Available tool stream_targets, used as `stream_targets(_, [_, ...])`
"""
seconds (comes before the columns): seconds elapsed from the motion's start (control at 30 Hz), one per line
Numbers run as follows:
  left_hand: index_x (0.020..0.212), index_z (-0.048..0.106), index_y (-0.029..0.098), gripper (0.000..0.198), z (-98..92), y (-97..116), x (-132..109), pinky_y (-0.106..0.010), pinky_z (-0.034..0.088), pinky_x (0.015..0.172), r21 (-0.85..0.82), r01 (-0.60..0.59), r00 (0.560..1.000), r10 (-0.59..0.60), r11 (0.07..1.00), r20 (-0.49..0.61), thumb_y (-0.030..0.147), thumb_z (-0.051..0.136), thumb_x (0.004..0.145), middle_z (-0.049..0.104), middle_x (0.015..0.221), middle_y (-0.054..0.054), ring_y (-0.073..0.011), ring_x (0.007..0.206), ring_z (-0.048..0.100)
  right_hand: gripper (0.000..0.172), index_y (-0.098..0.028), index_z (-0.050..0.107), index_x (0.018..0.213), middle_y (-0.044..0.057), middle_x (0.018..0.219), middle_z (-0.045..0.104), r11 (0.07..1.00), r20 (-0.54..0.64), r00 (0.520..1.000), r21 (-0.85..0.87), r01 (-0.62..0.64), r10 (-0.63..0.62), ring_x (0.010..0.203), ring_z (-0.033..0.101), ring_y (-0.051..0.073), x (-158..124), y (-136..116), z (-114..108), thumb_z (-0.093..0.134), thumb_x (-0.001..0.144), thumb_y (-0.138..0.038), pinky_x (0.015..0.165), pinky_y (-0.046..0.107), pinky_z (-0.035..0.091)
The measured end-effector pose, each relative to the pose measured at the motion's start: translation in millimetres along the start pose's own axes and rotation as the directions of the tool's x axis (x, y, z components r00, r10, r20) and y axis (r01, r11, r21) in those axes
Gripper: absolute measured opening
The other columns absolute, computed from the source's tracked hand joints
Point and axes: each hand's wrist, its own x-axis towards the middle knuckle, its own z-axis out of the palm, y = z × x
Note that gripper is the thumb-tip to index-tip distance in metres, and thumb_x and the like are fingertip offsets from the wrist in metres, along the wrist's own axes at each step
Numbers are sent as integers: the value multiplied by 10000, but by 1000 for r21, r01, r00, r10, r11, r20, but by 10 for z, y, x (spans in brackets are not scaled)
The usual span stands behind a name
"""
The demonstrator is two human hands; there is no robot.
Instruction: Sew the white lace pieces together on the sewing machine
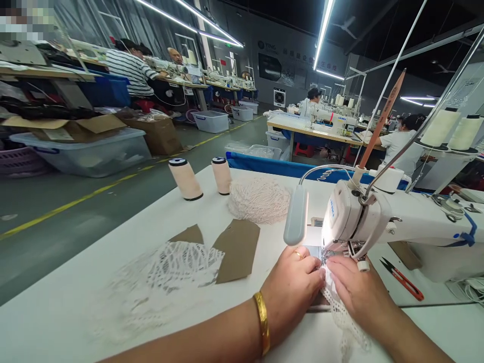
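Note:
White lace lies under the needle end of a white sewing machine, and its loose end hangs toward me. My left hand, with a gold bangle at the wrist, pinches the lace just left of the presser foot. From the right, my right hand holds the same lace with fingers closed on it. Fingertips and machine head hide the needle point. A lit grey lamp hangs over my left hand. Orange-handled thread snips rest right of my right hand.
Left on the table are spread white lace, brown card pieces, a lace pile and two peach thread cones. A brown pencil stands on the machine. Beyond, people work at other machines; plastic tubs line the aisle.

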Motion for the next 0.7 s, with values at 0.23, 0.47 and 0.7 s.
stream_targets(0.23, [823,745,219,250,-1,-81,35,-375,400,741,-92,19,1000,-17,996,25,181,570,999,678,812,-36,-222,783,561,307,-232,614,1313,107,1264,710,992,88,996,127,-25,13,1149,614,340,-67,-71,-144,606,1017,-313,915,479,525])
stream_targets(0.47, [944,776,246,292,117,-196,10,-372,419,764,-295,93,995,-82,951,49,89,572,806,674,928,-38,-224,836,577,230,-235,588,958,41,919,687,961,75,996,270,-66,48,878,614,233,-86,-54,-103,399,1086,-205,763,357,474])
stream_targets(0.7, [936,780,234,177,28,-175,40,-382,446,811,-325,135,985,-91,936,146,166,648,841,682,985,-47,-236,905,594,174,-253,578,984,10,923,677,927,95,993,360,-105,75,872,591,222,-57,-53,-153,443,1093,-274,781,343,439])
